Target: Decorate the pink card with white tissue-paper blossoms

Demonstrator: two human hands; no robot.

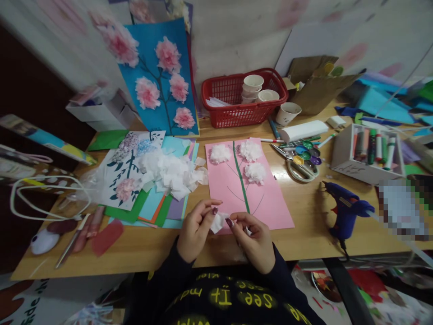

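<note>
My left hand and my right hand meet near the table's front edge. Between their fingertips is a small white tissue paper piece, pinched from both sides. Beneath and beyond them lies a pink sheet with a green stem and thin drawn branches. Three fluffy white paper flowers sit on its upper part. To the left, a heap of cut white tissue squares rests on coloured paper. Another bit of white shows within my right fingers.
A blue sheet with pink flowers leans at the back left. Behind the pink sheet stands a red basket holding paper cups. At right are scissors, a paint palette, a marker box and a blue glue gun.
</note>
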